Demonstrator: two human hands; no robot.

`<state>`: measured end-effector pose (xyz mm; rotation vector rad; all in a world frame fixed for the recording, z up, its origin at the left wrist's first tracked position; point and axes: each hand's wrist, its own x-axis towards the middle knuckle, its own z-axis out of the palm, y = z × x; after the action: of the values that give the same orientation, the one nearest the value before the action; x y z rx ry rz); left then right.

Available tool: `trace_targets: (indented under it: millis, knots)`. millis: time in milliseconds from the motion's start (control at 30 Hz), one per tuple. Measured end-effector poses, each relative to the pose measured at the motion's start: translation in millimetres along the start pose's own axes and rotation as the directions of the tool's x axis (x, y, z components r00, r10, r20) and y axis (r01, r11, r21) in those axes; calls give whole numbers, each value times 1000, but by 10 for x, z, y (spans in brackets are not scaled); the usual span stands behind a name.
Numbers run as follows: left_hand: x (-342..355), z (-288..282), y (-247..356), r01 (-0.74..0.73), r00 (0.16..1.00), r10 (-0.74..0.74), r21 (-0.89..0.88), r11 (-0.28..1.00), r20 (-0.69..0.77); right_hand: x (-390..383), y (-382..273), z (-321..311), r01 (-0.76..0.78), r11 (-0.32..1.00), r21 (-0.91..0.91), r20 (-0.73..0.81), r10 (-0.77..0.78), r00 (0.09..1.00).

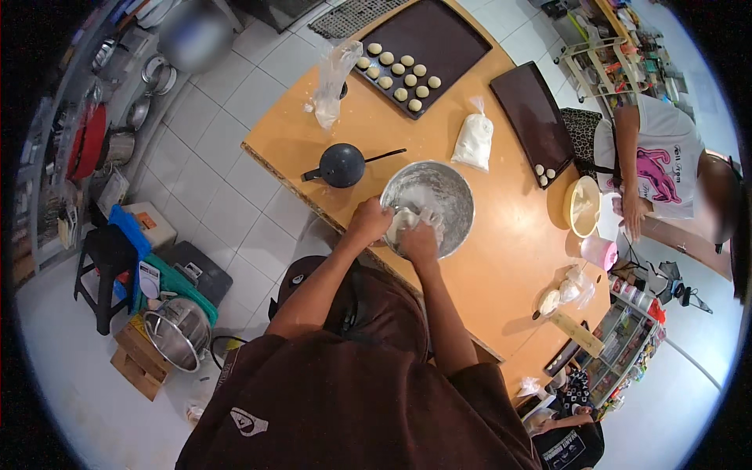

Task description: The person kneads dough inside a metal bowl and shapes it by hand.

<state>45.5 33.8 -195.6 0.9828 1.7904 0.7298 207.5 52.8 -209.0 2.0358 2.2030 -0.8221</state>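
Note:
A steel mixing bowl [452,193] coated with white flour sits at the front edge of the wooden table [501,258]. My left hand [370,221] grips its left rim. My right hand [420,239] is down inside it, fingers closed in a lump of pale dough [404,223], partly hiding them. Just behind and left of the bowl is a dark round pitcher [342,164] with a dark stick-like utensil beside it. A bag of white powder [473,141] lies behind the bowl to the right, and a yellow bowl [577,218] stands to the right.
Trays [439,35] [529,117] hold dough balls; bags and a pink container [598,254] lie on the table. A co-worker in white [658,157] works at the right, another person [572,431] at lower right. Shelves [86,117], a stool [106,266] and steel bowls [174,333] are at left.

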Motion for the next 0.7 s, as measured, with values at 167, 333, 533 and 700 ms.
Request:
trace_targets:
  millis: [167, 333, 533, 700]
  knots:
    - [-86, -155, 288, 237, 964, -236, 13, 972, 119, 48, -105, 261, -71, 986, -149, 31, 76, 997]
    - [-52, -177, 140, 262, 946, -267, 55, 964, 181, 374, -253, 35, -26, 977, -212, 58, 40, 998]
    - [-150, -193, 365, 380, 903, -335, -136, 915, 270, 489, -165, -74, 135, 980, -147, -159, -158, 975]
    - [-179, -178, 450, 408, 905, -377, -156, 899, 198, 308, -179, -259, 239, 962, -135, -79, -250, 965]
